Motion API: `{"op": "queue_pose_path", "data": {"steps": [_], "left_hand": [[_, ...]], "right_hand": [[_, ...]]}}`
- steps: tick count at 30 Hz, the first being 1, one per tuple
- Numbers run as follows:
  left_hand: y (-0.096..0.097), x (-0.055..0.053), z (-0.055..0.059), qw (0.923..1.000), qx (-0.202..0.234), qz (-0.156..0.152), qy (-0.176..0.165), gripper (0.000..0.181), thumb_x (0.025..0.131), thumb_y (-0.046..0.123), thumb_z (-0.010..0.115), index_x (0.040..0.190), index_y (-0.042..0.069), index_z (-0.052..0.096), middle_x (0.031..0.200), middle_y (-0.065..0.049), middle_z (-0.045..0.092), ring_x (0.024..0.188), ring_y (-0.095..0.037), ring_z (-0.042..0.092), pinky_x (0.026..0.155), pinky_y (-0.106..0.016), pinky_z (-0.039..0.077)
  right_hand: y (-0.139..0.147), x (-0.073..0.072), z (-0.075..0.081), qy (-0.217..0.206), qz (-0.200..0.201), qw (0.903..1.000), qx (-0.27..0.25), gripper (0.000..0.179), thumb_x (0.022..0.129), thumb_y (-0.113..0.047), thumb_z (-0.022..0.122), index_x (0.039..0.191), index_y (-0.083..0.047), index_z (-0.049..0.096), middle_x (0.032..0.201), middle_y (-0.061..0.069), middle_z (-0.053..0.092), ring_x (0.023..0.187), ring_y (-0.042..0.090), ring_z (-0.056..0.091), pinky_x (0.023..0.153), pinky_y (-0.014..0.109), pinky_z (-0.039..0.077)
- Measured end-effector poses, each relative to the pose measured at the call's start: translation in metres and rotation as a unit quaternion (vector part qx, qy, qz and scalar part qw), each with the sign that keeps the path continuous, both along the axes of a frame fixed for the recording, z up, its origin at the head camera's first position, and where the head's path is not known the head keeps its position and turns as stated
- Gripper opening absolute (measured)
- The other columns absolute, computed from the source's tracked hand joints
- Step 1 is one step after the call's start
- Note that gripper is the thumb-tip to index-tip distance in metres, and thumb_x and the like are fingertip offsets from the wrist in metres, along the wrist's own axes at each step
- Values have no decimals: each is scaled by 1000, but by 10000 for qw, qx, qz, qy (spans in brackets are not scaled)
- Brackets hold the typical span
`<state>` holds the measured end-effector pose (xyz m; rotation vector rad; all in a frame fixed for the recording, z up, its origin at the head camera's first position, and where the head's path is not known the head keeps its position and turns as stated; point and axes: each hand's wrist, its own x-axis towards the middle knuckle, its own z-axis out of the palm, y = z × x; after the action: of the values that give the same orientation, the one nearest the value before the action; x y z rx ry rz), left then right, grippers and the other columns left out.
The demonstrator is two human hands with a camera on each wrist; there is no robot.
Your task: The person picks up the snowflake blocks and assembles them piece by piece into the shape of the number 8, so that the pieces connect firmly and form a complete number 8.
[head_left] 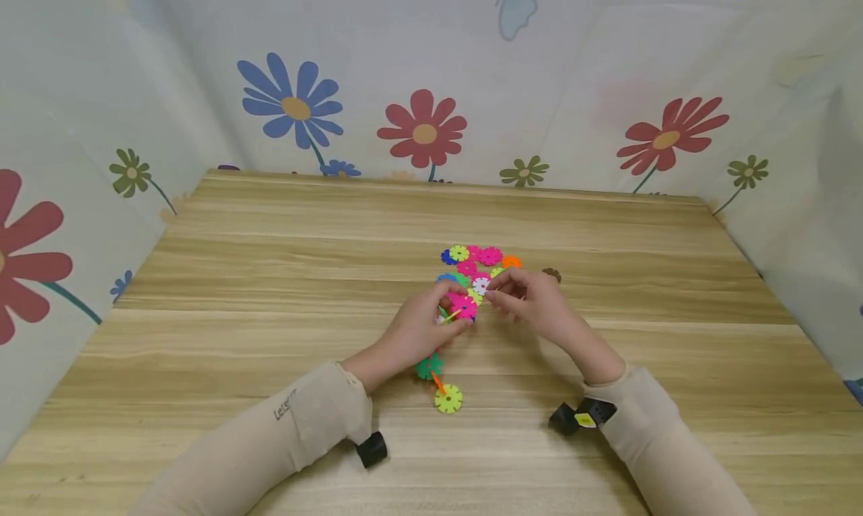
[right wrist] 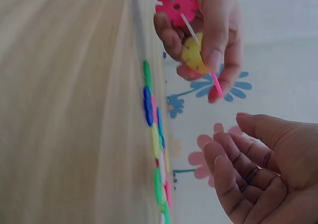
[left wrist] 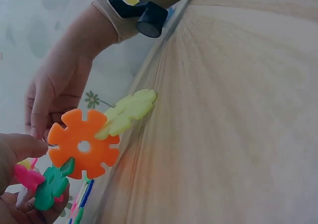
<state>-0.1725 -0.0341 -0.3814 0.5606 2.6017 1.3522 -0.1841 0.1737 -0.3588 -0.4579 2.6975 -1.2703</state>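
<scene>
The left hand point(head_left: 419, 327) has thumb and fingers pinched on a chain of notched plastic discs point(head_left: 428, 368), held over the middle of the wooden tabletop point(head_left: 236, 276). The thumb presses a yellow disc point(right wrist: 191, 55), from which a pink edge-on disc point(right wrist: 216, 84) pokes out. The right hand point(head_left: 539, 306) faces it from just beside, fingers loosely bent and parted from the thumb, gripping nothing.

The chain is slotted together at changing angles: a yellow-green disc point(head_left: 442, 404) ends it toward the tabletop's near edge, then comes an orange disc point(left wrist: 99, 152), then a green disc point(left wrist: 51, 188). Beyond the hands, toward the far edge, loose discs point(head_left: 491, 256) lie flat in a colourful cluster, a brown disc point(head_left: 551, 275) at its right.
</scene>
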Motion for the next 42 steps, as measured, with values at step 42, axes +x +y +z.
{"op": "queue_pose_path", "data": {"steps": [42], "left_hand": [[-2,-2,-3,9988,-99,-11,479,38,85,20,73,120,15,60,94,-4,65,60,-12,46,56,-21,41]], "right_hand": [[63,-23,0,-315,-734,9565,2804,25,85,-16,72,98,1,60,94,16,65,84,28,59,73,39,48]]}}
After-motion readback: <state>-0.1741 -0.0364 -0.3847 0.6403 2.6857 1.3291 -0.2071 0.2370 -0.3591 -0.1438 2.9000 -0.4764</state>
